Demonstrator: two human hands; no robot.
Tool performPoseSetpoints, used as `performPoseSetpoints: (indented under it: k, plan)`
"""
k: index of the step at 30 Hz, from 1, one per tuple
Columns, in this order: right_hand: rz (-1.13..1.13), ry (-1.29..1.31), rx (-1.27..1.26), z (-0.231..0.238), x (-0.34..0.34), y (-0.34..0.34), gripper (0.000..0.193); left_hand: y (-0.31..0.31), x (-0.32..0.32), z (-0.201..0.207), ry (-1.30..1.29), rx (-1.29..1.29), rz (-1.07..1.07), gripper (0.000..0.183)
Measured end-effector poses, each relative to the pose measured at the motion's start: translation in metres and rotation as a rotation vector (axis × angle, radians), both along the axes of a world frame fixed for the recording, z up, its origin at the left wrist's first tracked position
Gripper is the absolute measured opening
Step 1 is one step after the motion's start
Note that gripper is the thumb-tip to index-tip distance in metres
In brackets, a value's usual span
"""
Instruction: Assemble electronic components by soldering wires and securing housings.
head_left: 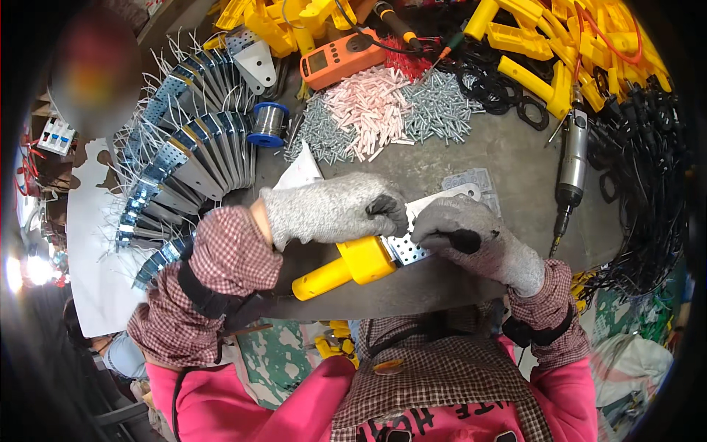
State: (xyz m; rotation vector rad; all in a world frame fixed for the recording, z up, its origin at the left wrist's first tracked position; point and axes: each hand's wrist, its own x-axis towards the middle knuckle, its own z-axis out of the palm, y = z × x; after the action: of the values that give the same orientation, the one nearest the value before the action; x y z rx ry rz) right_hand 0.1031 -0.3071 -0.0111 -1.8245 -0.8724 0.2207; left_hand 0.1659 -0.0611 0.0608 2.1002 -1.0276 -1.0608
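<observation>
A yellow plastic handle [346, 267] lies at a slant near the table's front edge, with a perforated metal housing [409, 250] at its right end. My left hand [346, 208], in a grey knit glove, bends over the handle's wide end. Its fingers are curled together by the metal, and what they pinch is hidden. From the right, my gloved right hand [475, 239] closes its fingers on the housing's edge. A flat metal plate [449, 197] with a hole shows behind the hands.
Curved rows of metal housings with white wires [199, 158] stand at left, beside a solder spool [269, 124]. Screws [442, 107] and pink sleeves [368, 110] lie in heaps behind. An orange meter [342, 59], yellow shells [519, 40], a power screwdriver [572, 166] and black cables [648, 162] surround them.
</observation>
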Motion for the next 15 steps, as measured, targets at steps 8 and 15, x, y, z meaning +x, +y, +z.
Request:
performPoseSetpoints:
  k: [8, 15]
  plan:
    - [-0.036, -0.108, 0.02, 0.005, -0.003, 0.004, 0.011, -0.003, -0.056, 0.013, -0.564, 0.133, 0.038, 0.05]
    - [-0.062, -0.307, -0.043, 0.017, -0.019, 0.021, 0.016, -0.003, -0.092, -0.021, -0.717, 0.149, 0.295, 0.068]
